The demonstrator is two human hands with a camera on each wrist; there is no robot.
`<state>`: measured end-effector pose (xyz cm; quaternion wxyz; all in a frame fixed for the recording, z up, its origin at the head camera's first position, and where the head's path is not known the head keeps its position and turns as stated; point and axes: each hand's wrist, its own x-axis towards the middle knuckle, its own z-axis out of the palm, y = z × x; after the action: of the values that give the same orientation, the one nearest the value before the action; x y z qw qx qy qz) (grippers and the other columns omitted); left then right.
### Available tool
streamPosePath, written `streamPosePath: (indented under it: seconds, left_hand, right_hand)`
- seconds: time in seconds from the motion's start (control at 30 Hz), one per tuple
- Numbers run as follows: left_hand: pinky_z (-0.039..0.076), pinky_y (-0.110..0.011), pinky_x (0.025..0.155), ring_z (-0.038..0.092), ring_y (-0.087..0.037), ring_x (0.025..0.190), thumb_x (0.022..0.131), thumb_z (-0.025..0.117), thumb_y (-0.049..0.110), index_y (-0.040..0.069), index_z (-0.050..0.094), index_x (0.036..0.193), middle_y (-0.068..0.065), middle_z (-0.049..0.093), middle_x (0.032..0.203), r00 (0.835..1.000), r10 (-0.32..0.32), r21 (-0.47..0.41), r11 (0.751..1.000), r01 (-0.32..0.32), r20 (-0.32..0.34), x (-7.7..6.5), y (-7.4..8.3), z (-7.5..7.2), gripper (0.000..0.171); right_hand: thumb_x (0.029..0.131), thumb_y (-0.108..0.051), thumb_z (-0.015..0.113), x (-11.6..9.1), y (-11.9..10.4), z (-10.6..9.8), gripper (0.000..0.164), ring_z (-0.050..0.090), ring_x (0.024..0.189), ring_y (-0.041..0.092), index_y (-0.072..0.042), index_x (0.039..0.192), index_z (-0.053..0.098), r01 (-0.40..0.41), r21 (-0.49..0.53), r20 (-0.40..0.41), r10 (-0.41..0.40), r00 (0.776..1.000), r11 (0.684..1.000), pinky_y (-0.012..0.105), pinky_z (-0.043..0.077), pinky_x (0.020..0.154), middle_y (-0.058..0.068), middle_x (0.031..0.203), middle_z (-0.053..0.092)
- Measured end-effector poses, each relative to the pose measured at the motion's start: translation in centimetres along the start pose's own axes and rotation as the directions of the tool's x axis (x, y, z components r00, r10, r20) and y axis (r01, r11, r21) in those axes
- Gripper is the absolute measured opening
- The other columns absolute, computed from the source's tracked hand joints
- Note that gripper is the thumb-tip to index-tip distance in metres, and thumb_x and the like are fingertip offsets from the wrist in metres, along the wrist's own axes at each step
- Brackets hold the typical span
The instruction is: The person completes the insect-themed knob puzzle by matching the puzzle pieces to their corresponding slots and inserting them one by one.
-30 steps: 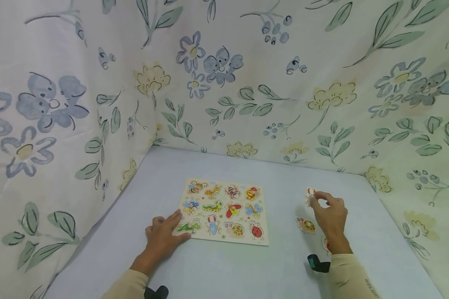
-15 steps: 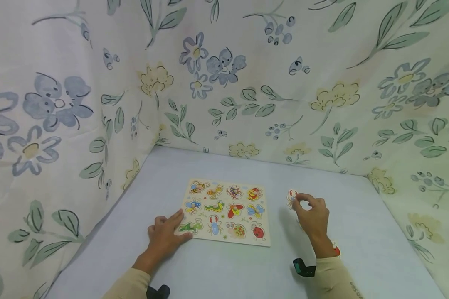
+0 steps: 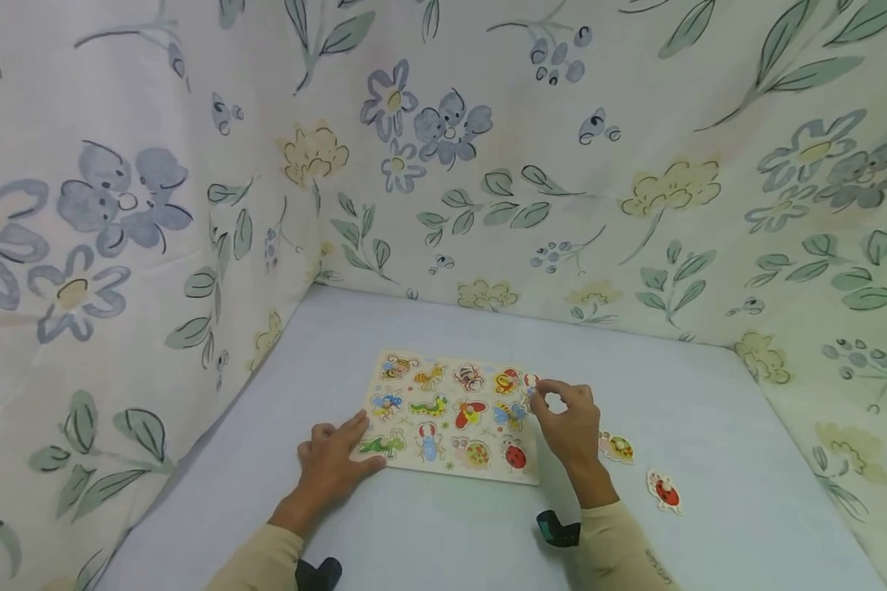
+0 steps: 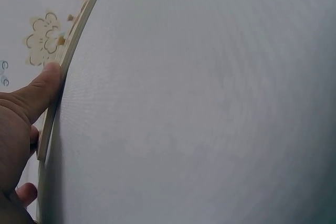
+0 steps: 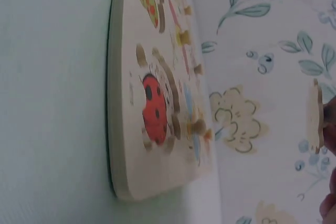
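Observation:
My right hand (image 3: 571, 423) pinches a stag beetle puzzle piece (image 3: 529, 384) by its knob, above the right edge of the wooden insect puzzle board (image 3: 488, 473). The right wrist view shows the held piece (image 5: 315, 119) edge-on, apart from the board. Along the board's front row are printed recesses, including a blue beetle recess (image 3: 429, 444) and a ladybug recess (image 3: 515, 455); several knobbed pieces sit farther back. My left hand (image 3: 334, 460) rests at the front left corner, its thumb (image 4: 44, 85) straight against the front edge and its fingers along the left side.
To the right of the board, a snail piece (image 3: 618, 448) and a ladybug piece (image 3: 665, 491) lie loose on the white table (image 3: 443, 542). Floral cloth (image 3: 488, 246) walls the table at the back and sides. Black wrist devices (image 3: 559, 529) show at both cuffs.
My right hand has carried the beetle piece left, from beside the loose pieces to the board's right edge, uncovering the snail and ladybug pieces. My left hand keeps its place on the board.

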<state>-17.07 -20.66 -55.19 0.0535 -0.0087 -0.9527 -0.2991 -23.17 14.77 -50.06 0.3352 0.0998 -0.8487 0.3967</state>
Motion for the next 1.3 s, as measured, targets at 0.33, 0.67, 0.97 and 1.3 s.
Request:
streamPosePath:
  seconds: [0.33, 0.67, 0.97, 1.3]
  left_hand:
    - [0.021, -0.047, 0.084, 0.034, -0.028, 0.114, 0.076, 0.079, 0.049, 0.012, 0.049, 0.142, 0.003, 0.039, 0.150, 1.000, -0.010, 0.003, 1.000, 0.010, 0.007, 0.1, 0.0, 0.0, 0.082]
    - [0.021, -0.047, 0.085, 0.033, -0.027, 0.116, 0.075, 0.079, 0.048, 0.013, 0.048, 0.142, 0.005, 0.038, 0.151, 0.999, -0.029, 0.005, 1.000, 0.029, 0.021, 0.0, 0.1, 0.0, 0.081]
    - [0.021, -0.047, 0.086, 0.033, -0.028, 0.116, 0.075, 0.079, 0.048, 0.013, 0.048, 0.142, 0.005, 0.038, 0.151, 0.999, -0.039, 0.003, 0.999, 0.039, 0.014, 0.2, 0.4, -0.1, 0.082]
    - [0.022, -0.049, 0.084, 0.035, -0.027, 0.112, 0.074, 0.080, 0.048, 0.012, 0.051, 0.140, 0.004, 0.041, 0.149, 1.000, -0.028, -0.002, 1.000, 0.028, -0.010, -0.1, 0.4, -0.2, 0.080]
  right_hand:
    - [0.078, -0.005, 0.078, -1.0, -3.0, 2.9, 0.012, 0.049, 0.077, 0.024, -0.007, 0.090, 0.075, 0.058, 0.059, 0.054, -0.062, 0.997, 0.997, 0.037, 0.038, 0.062, 0.000, 0.081, 0.069]
    - [0.077, -0.005, 0.079, -2.8, -5.4, 5.6, 0.014, 0.050, 0.074, 0.029, -0.007, 0.090, 0.075, 0.098, 0.097, 0.113, -0.109, 0.988, 0.990, 0.033, 0.036, 0.059, -0.004, 0.082, 0.069]
    - [0.076, -0.002, 0.078, -4.1, -6.8, 8.2, 0.014, 0.047, 0.072, 0.021, -0.008, 0.089, 0.075, 0.154, 0.138, 0.165, -0.176, 0.970, 0.978, 0.029, 0.036, 0.058, -0.006, 0.078, 0.068]
    - [0.077, -0.002, 0.077, -4.8, -7.6, 9.2, 0.011, 0.041, 0.075, 0.013, -0.011, 0.082, 0.073, 0.121, 0.135, 0.267, -0.153, 0.951, 0.983, 0.031, 0.037, 0.061, -0.009, 0.074, 0.063]
